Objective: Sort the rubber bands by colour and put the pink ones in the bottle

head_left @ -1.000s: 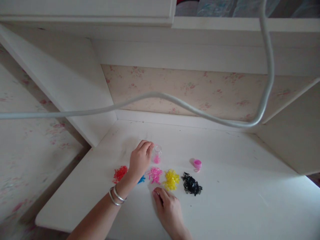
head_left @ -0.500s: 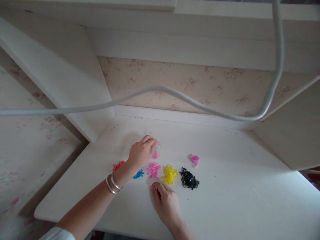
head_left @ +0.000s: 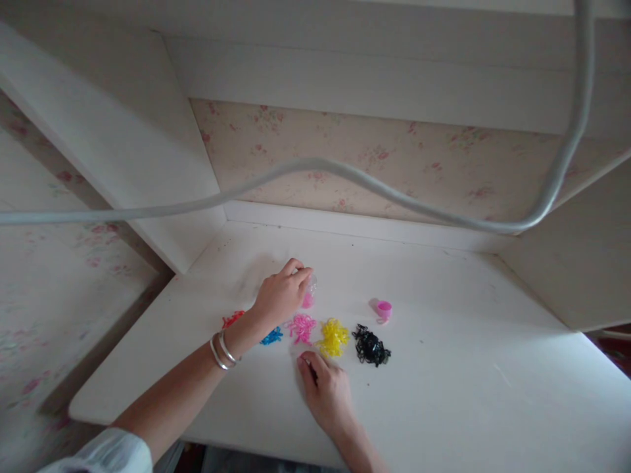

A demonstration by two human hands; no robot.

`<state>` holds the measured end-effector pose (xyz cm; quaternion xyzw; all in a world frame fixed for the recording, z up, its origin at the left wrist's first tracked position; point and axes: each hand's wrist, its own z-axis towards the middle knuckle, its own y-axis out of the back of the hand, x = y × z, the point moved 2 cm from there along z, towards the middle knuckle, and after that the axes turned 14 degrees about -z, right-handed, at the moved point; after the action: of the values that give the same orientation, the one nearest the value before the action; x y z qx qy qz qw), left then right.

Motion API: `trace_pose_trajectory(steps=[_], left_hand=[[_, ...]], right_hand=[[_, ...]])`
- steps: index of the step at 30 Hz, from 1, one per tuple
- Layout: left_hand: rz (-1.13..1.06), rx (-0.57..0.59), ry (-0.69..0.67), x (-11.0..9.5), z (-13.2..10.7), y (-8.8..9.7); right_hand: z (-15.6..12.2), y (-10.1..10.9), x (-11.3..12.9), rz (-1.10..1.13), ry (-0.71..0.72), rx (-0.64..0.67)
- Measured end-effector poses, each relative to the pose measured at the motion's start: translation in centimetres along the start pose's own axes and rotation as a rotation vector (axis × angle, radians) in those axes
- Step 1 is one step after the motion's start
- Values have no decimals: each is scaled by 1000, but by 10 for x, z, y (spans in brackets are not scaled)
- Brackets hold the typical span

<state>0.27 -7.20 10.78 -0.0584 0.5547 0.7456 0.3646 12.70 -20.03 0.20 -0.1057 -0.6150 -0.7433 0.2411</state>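
Observation:
My left hand (head_left: 280,295), with two silver bangles on the wrist, is closed around a small clear jar (head_left: 309,292) that has pink at its bottom. In front of it lie small heaps of tiny rubber bands in a row: red (head_left: 231,319), blue (head_left: 271,336), pink (head_left: 302,327), yellow (head_left: 334,336) and black (head_left: 371,346). My right hand (head_left: 325,391) rests on the white desk (head_left: 444,368) just below the pink heap, fingers curled together with a fingertip by a pink speck; what it pinches I cannot make out.
A pink jar lid (head_left: 383,309) lies behind the black heap. A thick white cable (head_left: 345,177) hangs across the view. White shelf panels (head_left: 123,151) close the desk in on the left and right; floral wallpaper (head_left: 394,157) backs it.
The camera has tilted, so everything sits a little higher in view. My left hand has closed further round the jar. My right hand has hardly moved.

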Motion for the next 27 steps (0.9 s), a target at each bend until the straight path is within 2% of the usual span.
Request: trace_pose_trajectory(steps=[7,11,15,18,20,23,27], left_hand=[[-90,24,-16,3,-1,2],[-212,-67,3,4,-9,9],[-356,-153,40,7,-31,18],[-388,-178,133,13,-62,17],[-368,-160,198,16,-86,9],[-297,-86,257,16,-119,-7],[-179,33,327,12,-148,-22]], right_hand=[[0,-1,-1,27,-16,30],[-1,-3,-2,41,-40,43],[-5,-2,1,130,-73,34],[0,15,8,233,-120,-7],[13,33,13,259,-155,-64],[47,61,15,232,-203,-139],[97,77,12,196,-213,-142]])
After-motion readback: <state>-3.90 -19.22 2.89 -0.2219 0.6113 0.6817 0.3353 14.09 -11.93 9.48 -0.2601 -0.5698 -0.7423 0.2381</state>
